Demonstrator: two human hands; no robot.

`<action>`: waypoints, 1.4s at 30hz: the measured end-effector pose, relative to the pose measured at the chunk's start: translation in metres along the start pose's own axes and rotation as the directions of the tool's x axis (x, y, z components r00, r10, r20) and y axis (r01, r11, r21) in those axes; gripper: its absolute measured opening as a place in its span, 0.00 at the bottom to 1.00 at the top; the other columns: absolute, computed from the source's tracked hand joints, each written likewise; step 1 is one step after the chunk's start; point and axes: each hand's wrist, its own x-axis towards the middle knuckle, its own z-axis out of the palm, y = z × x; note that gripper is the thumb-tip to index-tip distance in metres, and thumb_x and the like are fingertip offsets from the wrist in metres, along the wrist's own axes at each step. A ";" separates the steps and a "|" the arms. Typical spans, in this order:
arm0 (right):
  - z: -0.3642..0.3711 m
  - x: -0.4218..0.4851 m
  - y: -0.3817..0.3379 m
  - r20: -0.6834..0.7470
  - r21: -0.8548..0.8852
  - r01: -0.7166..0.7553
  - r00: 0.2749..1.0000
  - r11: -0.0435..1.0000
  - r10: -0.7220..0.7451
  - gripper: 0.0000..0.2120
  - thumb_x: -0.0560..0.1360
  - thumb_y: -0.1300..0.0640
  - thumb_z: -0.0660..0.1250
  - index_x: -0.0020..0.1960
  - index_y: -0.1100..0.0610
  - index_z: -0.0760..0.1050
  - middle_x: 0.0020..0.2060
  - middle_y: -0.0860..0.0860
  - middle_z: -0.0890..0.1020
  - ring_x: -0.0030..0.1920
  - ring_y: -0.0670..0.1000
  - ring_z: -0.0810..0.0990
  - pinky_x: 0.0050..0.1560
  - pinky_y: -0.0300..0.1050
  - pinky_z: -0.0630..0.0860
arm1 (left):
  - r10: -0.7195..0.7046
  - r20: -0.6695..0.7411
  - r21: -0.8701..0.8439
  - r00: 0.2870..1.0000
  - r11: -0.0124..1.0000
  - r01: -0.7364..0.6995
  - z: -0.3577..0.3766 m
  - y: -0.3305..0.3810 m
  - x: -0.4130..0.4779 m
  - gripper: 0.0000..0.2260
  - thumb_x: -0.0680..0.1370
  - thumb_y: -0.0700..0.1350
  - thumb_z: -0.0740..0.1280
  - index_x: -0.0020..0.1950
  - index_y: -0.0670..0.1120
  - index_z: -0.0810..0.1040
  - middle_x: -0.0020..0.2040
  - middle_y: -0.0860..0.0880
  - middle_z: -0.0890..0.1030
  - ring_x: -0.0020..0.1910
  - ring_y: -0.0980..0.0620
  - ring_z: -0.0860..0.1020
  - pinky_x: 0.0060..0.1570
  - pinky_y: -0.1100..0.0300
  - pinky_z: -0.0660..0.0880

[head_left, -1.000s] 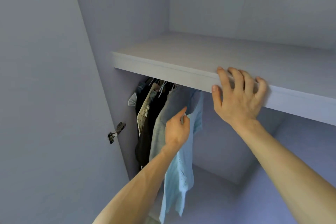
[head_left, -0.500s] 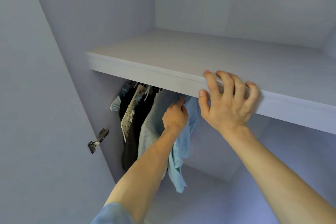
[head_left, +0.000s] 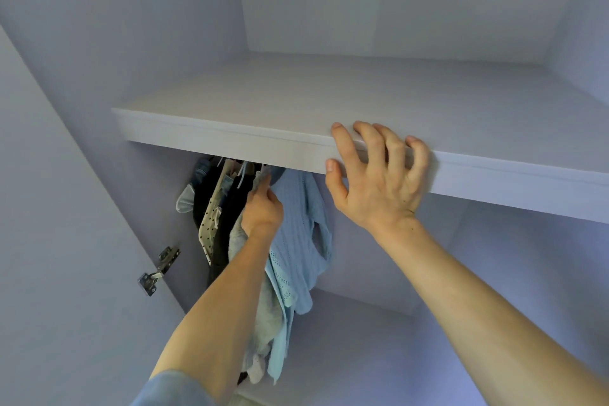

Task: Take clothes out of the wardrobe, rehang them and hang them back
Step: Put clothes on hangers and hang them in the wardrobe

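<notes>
While hooked over front edge of shelf (head_left: 230, 142), just 3 o'clock of centre: right hand (head_left: 379, 181), four fingers spread and curled over top, thumb pressed on edge face. Left hand (head_left: 263, 211), 7 o'clock of centre, below shelf; fingers bunched together at neck of light blue knit top (head_left: 296, 227); whether pinching it, cannot tell. Grey garment (head_left: 263, 323) touching knit on 9 o'clock side; polka-dot garment (head_left: 209, 227) and dark garments (head_left: 207, 188) farther toward 9 o'clock. Door hinge (head_left: 158, 267) at 8 o'clock.
</notes>
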 end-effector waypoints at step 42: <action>-0.492 -0.181 -0.271 0.087 0.856 -0.513 0.253 -0.058 -0.963 0.19 0.82 0.44 0.61 0.72 0.42 0.72 0.76 0.40 0.66 0.78 0.37 0.52 0.76 0.39 0.51 | -0.741 -0.284 0.326 0.609 0.523 0.788 -0.365 -0.302 -0.767 0.27 0.82 0.55 0.60 0.80 0.50 0.60 0.79 0.49 0.63 0.77 0.50 0.62 0.73 0.57 0.60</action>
